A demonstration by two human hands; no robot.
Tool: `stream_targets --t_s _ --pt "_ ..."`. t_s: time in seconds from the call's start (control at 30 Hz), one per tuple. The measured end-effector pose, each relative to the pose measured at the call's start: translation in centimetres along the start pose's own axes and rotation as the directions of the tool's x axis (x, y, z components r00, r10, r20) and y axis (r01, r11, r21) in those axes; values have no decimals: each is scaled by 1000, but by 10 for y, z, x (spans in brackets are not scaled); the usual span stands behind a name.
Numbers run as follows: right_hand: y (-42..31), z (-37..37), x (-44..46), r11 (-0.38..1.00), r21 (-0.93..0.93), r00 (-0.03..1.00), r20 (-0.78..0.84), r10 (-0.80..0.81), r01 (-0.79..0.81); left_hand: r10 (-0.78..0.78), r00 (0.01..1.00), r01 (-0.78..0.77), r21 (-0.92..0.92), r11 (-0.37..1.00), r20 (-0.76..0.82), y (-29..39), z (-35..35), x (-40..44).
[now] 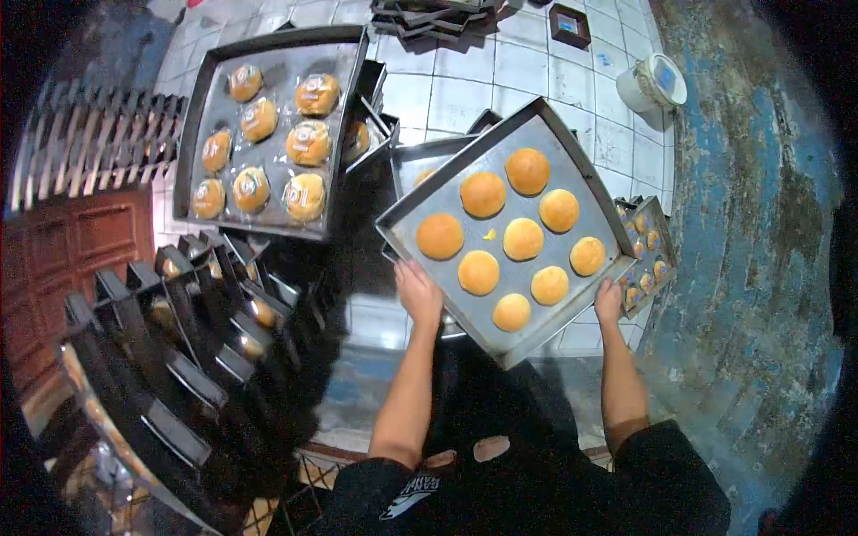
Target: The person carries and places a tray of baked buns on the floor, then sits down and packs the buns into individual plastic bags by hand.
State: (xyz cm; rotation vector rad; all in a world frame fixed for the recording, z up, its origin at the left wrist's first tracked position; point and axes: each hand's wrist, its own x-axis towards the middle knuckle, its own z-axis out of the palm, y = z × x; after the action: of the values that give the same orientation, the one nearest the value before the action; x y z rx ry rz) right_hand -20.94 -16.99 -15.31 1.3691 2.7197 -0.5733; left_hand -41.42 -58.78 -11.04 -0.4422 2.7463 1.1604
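Note:
A square metal baking tray [556, 250] hangs tilted in front of me, held up at both sides. On it lie several glossy golden buns [523, 238], unwrapped, with a small yellow smear [489, 235] between them. My left hand [420, 295] grips the tray's left side, its fingers partly hidden beneath. At the right corner my right hand [609, 302] is closed on the rim. Below and behind the held tray, another tray [429, 156] shows in part, with a bun mostly covered.
A tray [277, 55] of wrapped buns [308, 143] rests on a stack at left. Farther right lies another bun tray [651, 268]. Stacked trays [433, 25] and a white bucket [639, 85] stand on the tiled surface [465, 62]. Racked trays [188, 375] crowd the lower left.

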Motion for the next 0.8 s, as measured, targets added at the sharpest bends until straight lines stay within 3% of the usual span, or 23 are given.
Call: stream_targets --t_s 0.1,0.13,0.2,0.3,0.37,0.4,0.43,0.5,0.53,0.57,0.6,0.7,0.77,0.8 --pt "-14 -7 16 997 73 1000 -23 7 -6 85 990 -81 38 996 -109 12 16 10" --pt "-18 -8 25 995 70 997 2 76 -76 14 1000 -14 -22 1000 -3 18 16 16" --pt "-28 -14 42 986 73 988 27 149 -151 31 1000 -31 -27 999 0 37 22 28" --pt "-42 -17 76 982 -13 981 58 187 -186 37 999 -36 -49 998 11 64 39 54" --pt "-19 -1 111 988 -94 992 9 125 -124 77 997 -77 -12 997 -31 79 56 71" --pt "-23 8 127 999 -23 982 -188 20 -25 80 997 -80 8 997 -7 88 62 81" --pt "-25 9 143 1000 -19 980 -198 15 -20 87 996 -87 0 996 -14 99 69 92" --pt "-41 2 176 988 -130 888 -441 -131 82 43 998 -43 9 999 35 122 85 112" --pt "-35 6 202 988 -126 883 -450 -133 84 50 998 -50 1 999 30 132 93 124" --pt "-28 6 232 998 40 976 -212 50 -42 28 998 -27 -14 1000 52 145 102 136" --pt "-23 7 264 965 167 979 65 193 -201 7 997 -4 -31 1000 73 159 112 149" --pt "-33 2 349 971 177 984 96 147 -163 15 993 -2 -109 994 118 184 153 192" --pt "-81 -24 392 967 207 989 34 142 -146 164 986 -160 -92 983 34 196 184 224" --pt "-89 -26 426 971 226 996 59 65 -76 135 977 -101 -192 976 168 216 184 240"
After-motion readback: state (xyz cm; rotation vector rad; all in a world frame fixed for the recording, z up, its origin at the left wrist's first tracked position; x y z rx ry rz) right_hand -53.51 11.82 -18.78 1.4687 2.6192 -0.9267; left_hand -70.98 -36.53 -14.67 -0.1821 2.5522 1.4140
